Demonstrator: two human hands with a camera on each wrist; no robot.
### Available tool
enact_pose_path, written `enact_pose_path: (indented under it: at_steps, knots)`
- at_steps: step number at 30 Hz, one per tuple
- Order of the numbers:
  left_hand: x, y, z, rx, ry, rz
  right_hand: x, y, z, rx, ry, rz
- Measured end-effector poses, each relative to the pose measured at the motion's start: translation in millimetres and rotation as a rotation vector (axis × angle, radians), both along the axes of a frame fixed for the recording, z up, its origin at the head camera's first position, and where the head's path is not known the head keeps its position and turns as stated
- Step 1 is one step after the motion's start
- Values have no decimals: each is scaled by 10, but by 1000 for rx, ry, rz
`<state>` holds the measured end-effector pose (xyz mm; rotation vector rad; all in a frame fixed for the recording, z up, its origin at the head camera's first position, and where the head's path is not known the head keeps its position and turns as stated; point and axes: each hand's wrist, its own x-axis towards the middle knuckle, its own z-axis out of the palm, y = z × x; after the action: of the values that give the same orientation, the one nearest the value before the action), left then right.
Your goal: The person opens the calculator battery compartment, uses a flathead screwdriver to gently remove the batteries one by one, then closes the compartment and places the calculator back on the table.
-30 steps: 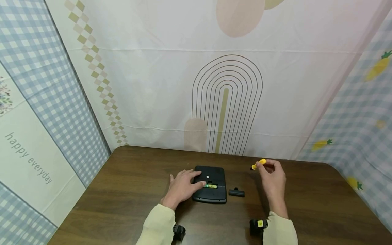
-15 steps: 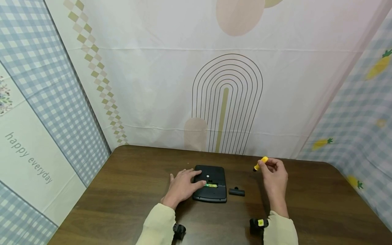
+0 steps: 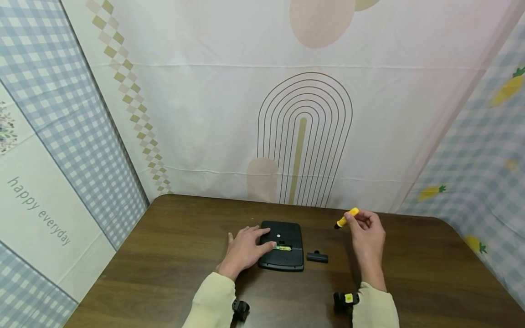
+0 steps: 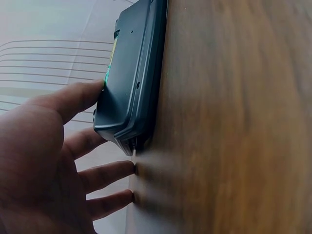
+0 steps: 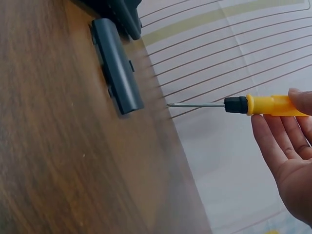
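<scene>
A flat black device (image 3: 280, 260) lies back side up on the table, its battery compartment uncovered and a green-yellow battery (image 3: 284, 248) inside. My left hand (image 3: 244, 252) rests at its left side with spread fingers. In the left wrist view the thumb (image 4: 85, 96) touches the battery's end, and the lower fingers reach the table. Raised to the right, my right hand (image 3: 368, 241) pinches a small screwdriver by its yellow handle (image 3: 351, 214). The right wrist view shows the slim metal shaft (image 5: 195, 105) pointing left, in the air beyond the battery cover (image 5: 117, 68).
Just right of the device, the black battery cover (image 3: 317, 258) lies on the brown wooden table (image 3: 184, 228). A patterned cloth (image 3: 205, 114) hangs behind the table's back edge, with checked cloths at both sides. Each wrist carries a small black camera (image 3: 240, 310).
My right hand has risen slightly, and the screwdriver has tilted back and forth in its fingers. My left hand and the device stay in place.
</scene>
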<state>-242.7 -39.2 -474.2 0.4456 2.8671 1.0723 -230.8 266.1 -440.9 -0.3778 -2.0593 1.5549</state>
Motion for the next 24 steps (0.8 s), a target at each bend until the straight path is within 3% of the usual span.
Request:
enact_pose_path:
  at_steps: [12,24]
  knots:
    - [24,19,-8,7,16,0,16,-130,122,-58,13,108]
    - [20,42,-26,0,13,7,11,-269,198,-34,24,243]
